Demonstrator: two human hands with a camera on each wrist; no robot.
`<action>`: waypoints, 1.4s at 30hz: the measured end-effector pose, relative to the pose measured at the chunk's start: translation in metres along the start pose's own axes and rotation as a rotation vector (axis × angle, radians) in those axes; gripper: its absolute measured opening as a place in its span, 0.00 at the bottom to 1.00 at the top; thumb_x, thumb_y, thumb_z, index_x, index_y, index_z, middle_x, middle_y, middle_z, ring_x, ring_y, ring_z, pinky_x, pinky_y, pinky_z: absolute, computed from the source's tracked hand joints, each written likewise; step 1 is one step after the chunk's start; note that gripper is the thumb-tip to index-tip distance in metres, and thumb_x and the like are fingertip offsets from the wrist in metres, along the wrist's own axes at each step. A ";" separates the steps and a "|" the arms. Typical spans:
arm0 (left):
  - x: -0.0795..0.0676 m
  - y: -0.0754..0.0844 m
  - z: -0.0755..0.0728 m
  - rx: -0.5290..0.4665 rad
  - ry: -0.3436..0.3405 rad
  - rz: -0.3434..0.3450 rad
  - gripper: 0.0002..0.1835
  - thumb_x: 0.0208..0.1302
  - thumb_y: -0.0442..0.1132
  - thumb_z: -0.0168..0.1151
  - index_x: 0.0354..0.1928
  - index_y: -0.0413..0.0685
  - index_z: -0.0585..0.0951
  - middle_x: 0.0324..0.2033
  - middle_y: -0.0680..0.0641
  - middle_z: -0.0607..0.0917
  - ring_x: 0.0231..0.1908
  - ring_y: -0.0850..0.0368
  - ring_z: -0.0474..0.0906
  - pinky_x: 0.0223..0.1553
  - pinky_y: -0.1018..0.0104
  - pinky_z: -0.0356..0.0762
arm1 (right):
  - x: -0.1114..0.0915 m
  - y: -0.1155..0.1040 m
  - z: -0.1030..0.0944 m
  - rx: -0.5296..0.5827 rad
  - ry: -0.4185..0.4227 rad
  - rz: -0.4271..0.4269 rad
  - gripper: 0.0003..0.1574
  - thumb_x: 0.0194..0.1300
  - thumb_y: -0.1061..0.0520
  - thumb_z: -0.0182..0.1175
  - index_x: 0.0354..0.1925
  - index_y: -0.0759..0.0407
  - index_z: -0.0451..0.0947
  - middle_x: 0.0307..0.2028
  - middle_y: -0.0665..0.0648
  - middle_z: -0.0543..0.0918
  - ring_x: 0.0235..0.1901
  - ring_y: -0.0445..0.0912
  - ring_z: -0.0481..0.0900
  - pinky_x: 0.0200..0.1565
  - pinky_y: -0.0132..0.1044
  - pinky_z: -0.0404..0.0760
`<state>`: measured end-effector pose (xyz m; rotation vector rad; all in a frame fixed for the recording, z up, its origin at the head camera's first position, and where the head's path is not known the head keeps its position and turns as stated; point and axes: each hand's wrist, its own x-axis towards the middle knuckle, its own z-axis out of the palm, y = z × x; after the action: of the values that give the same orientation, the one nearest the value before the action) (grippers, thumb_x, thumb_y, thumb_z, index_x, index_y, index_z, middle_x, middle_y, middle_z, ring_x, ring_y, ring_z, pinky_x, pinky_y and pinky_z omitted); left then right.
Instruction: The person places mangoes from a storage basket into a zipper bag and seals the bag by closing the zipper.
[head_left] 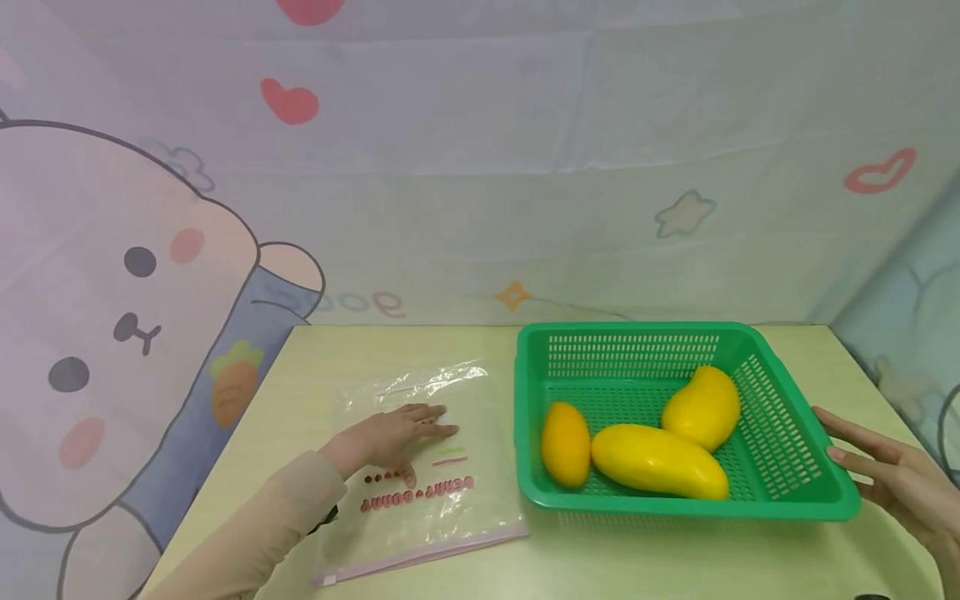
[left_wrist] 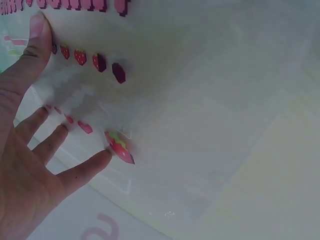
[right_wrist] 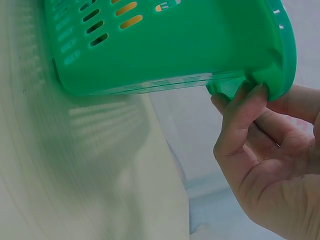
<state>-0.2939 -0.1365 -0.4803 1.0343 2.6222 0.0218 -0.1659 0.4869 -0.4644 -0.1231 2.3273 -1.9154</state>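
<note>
A clear plastic zip bag (head_left: 480, 500) with a pink zipper edge and strawberry prints lies flat on the table. My left hand (head_left: 386, 437) rests on it with fingers spread; the left wrist view shows its fingertips on the film (left_wrist: 200, 100) by the small printed strawberries. To the right is a green plastic basket (head_left: 690, 505). At its right end my right hand (head_left: 892, 479) grips the rim, fingers curled under the lip in the right wrist view. Inside lie a long yellow mango (head_left: 660, 462), a rounder yellow mango (head_left: 702, 408) and a smaller orange mango (head_left: 566, 446).
The pale wooden table (head_left: 420, 342) ends at a printed cloth backdrop (head_left: 465, 208), which also covers the left side. A dark cable (head_left: 947, 433) hangs at the far right. Part of a small dark object (head_left: 872, 597) shows at the bottom edge.
</note>
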 end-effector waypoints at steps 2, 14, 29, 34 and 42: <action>0.000 0.001 -0.001 -0.009 -0.001 -0.011 0.52 0.39 0.52 0.76 0.71 0.68 0.63 0.75 0.49 0.56 0.74 0.44 0.52 0.63 0.43 0.69 | 0.000 0.000 0.000 0.011 0.000 -0.004 0.37 0.73 0.66 0.45 0.74 0.44 0.53 0.51 0.21 0.68 0.47 0.22 0.76 0.38 0.31 0.85; -0.006 0.002 -0.001 -0.068 0.009 -0.030 0.52 0.39 0.51 0.75 0.71 0.64 0.63 0.74 0.46 0.56 0.73 0.41 0.52 0.64 0.41 0.67 | -0.001 0.000 0.002 -0.026 0.013 0.023 0.37 0.73 0.65 0.46 0.74 0.45 0.51 0.50 0.21 0.68 0.46 0.22 0.76 0.39 0.31 0.84; -0.009 0.003 -0.001 -0.100 0.025 -0.055 0.52 0.40 0.50 0.76 0.72 0.60 0.63 0.74 0.44 0.57 0.73 0.38 0.53 0.66 0.40 0.63 | -0.001 -0.001 0.001 -0.063 0.012 0.021 0.37 0.74 0.64 0.45 0.75 0.46 0.49 0.51 0.20 0.66 0.47 0.20 0.74 0.40 0.31 0.85; -0.009 0.004 -0.001 -0.127 0.037 -0.053 0.52 0.40 0.48 0.76 0.71 0.57 0.64 0.74 0.42 0.57 0.72 0.37 0.53 0.68 0.40 0.60 | 0.000 -0.001 0.000 -0.082 0.003 0.013 0.36 0.74 0.64 0.45 0.75 0.47 0.50 0.51 0.19 0.66 0.47 0.18 0.73 0.39 0.31 0.84; -0.009 0.005 0.001 -0.138 0.054 -0.076 0.52 0.39 0.48 0.76 0.71 0.56 0.64 0.73 0.41 0.58 0.72 0.36 0.53 0.67 0.39 0.61 | 0.000 0.000 0.000 -0.088 0.007 0.017 0.37 0.74 0.64 0.45 0.75 0.46 0.49 0.51 0.19 0.66 0.47 0.20 0.74 0.40 0.32 0.84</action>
<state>-0.2839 -0.1388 -0.4783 0.8990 2.6639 0.2129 -0.1657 0.4874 -0.4646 -0.1051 2.4090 -1.8092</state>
